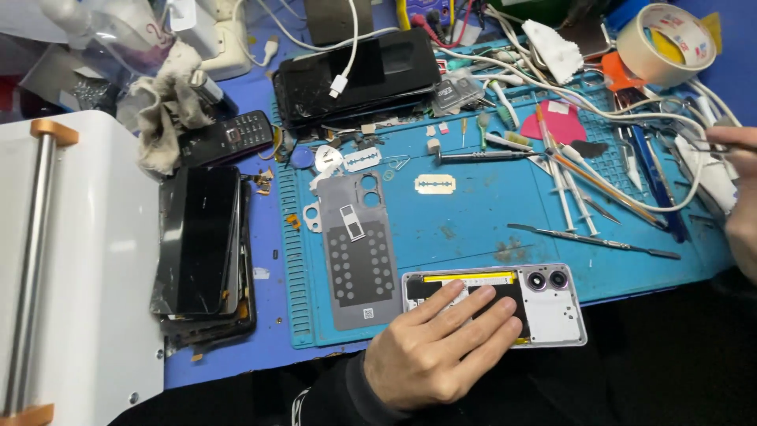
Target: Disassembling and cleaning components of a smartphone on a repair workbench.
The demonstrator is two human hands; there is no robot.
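- A grey plastic phone back cover (359,252) is lying on the blue ribbed work mat (473,221).
- A silver razor blade (435,184) is resting just beside it.
- A stack of black phone screens (201,244) is sitting near a white machine (87,260).
- A roll of beige tape (666,43) is lying far right.

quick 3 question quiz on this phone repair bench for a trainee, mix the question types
1. True or false: the left hand rests flat on the opened phone at the near edge of the blue mat.
2. What lies just left of that phone? A) grey back cover B) tape roll C) keypad phone
3. Fill in: the right hand is at the frame's ____ edge, beside the white cables.

Key: 1 true; 2 A; 3 right. The right hand is mostly out of view; it seems to pinch a thin tool.
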